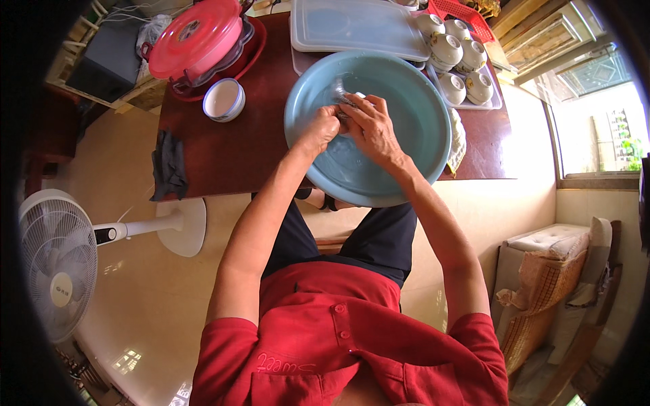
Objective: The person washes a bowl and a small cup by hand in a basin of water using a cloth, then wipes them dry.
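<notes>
Both hands are over a light-blue plastic basin [419, 122] that holds water. My left hand [325, 128] is closed in a fist on a wet, grey-patterned item [346, 107], which looks like a cloth. My right hand [375, 124] lies over the same item from the right, with its fingers bent around it. Something white shows in small patches by the right fingers; the hands hide most of it. A clear, shiny streak lies just beyond the fingers, and whether it is water or plastic is unclear.
White bowls [447, 49] stand upside down in a plastic tray [490, 104] at right. Behind the basin lies a translucent lidded container [355, 25]. At left are a bowl [223, 100], a red lidded container [195, 40], a dark cloth [169, 165] and a fan [61, 269].
</notes>
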